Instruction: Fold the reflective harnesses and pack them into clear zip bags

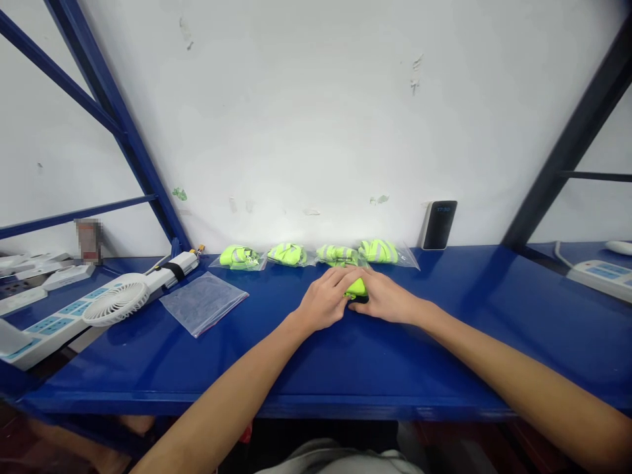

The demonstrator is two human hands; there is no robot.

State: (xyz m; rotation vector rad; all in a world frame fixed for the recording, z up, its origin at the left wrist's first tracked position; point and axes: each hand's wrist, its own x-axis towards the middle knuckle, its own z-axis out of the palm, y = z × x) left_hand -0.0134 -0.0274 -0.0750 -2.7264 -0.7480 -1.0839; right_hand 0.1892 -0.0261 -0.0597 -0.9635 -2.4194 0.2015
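Observation:
My left hand (pixel 326 297) and my right hand (pixel 382 295) are closed from both sides around a rolled-up neon-yellow reflective vest (pixel 356 288), just above or on the blue table. Most of the vest is hidden by my fingers; its yellow end shows between them. Behind my hands, along the wall, lie several neon-yellow bundles with silver stripes in clear plastic bags, such as the leftmost bundle (pixel 237 255) and the rightmost bundle (pixel 379 251). A flat clear zip bag (pixel 203 303) lies to the left of my hands.
A long white power strip (pixel 74 316) with a small white fan (pixel 116 304) stands at the left of the blue table (pixel 276 382). A dark-faced clock display (pixel 439 225) leans on the wall. Another power strip (pixel 605 275) lies far right. Blue frame posts (pixel 118 125) rise at the sides.

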